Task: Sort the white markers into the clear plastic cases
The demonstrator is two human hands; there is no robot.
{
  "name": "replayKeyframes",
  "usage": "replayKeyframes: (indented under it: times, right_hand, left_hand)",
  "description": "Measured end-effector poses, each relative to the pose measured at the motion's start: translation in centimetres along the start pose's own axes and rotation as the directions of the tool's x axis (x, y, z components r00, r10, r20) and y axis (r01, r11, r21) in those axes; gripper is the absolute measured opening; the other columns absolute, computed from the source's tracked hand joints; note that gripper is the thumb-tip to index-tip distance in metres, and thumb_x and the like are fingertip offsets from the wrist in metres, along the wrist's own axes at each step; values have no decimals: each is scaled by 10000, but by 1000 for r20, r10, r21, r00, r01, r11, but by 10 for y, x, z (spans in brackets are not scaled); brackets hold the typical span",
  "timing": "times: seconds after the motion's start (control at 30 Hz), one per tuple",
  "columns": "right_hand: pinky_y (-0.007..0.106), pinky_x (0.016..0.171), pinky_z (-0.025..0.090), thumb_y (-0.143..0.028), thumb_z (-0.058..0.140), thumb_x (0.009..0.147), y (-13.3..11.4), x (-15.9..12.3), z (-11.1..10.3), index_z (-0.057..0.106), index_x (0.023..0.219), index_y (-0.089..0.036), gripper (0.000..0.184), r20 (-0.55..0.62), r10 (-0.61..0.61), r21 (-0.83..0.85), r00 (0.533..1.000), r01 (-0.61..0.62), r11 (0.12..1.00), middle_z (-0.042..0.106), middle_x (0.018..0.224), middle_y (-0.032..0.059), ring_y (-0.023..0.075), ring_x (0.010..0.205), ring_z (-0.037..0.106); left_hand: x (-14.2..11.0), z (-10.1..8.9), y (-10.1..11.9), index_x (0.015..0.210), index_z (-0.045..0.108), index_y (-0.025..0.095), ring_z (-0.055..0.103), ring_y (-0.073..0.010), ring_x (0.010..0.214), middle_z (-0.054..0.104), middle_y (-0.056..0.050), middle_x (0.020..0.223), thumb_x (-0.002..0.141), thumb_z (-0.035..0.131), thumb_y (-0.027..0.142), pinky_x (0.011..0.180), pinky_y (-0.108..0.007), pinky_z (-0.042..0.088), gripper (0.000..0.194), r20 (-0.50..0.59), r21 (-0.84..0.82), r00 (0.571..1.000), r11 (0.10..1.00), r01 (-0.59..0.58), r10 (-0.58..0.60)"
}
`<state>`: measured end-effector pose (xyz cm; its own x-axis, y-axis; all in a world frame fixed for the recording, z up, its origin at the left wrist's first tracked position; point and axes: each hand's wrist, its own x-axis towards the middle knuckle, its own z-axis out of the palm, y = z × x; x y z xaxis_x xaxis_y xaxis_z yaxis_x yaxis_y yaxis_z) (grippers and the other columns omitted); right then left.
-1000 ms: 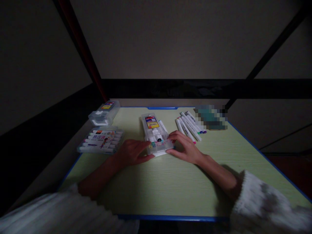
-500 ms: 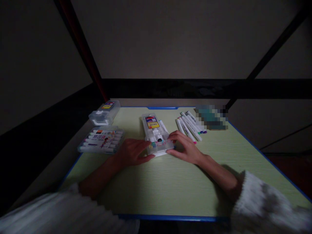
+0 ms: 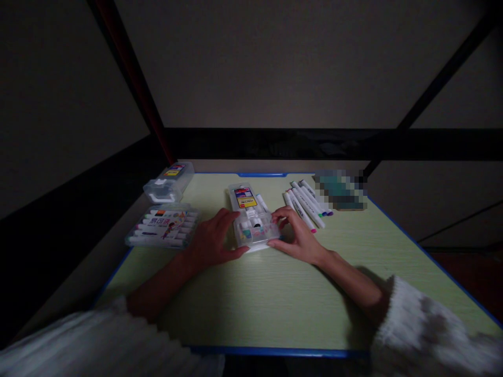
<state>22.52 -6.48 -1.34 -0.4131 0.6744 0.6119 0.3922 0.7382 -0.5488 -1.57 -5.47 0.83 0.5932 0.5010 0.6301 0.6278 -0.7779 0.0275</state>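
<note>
I see a smooth, boxy see-through plastic case in the middle of the pale green worktop, and the right hand pinches its near right corner. The left hand curves wide, thumb at the near left corner, but I can't tell if it grips. Long, round white markers lie to the right.

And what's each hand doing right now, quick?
Left hand: open, thumb and fingers spread at the left side of the clear case.
Right hand: closed, holding the case's near right corner.
</note>
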Motion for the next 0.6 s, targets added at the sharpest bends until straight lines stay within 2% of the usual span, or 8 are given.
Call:
replayKeyframes:
  times: [0.1,0.2,0.4,0.6]
  right_hand:
    - [352,718,469,-395,627,769,0,1,0,395,1157,-195,496,19,3,-23,1000,-2,1000,475,1022,97,225,920,481]
    - [367,745,470,-397,613,780,-1,1,-1,378,1208,-197,527,43,1,-38,999,1,999,467,1077,109,232,955,477]
    - [380,759,474,-383,587,804,-2,1,0,369,1248,-202,527,67,26,-42,997,-23,999,474,1102,114,240,978,482]
    - [371,746,475,-354,564,825,-4,3,0,403,1217,-204,449,54,37,-30,998,-36,999,492,1045,100,222,926,494]
  left_hand:
    - [1,0,0,1138,431,136,609,-206,802,571,-103,989,726,543,472,615,-278,494,544,61,12,997,999,44,-45]
    - [-1,2,-1,1139,443,135,609,-207,814,578,-103,995,748,519,449,648,-286,498,507,82,10,996,1000,29,-30]
    - [-2,3,-1,1141,459,130,617,-186,780,610,-84,905,802,488,406,676,-279,503,438,68,-60,998,998,19,-15]
    - [-1,3,1,1118,482,129,606,-160,691,620,-63,821,829,465,373,625,-264,498,379,26,-119,999,992,45,-42]
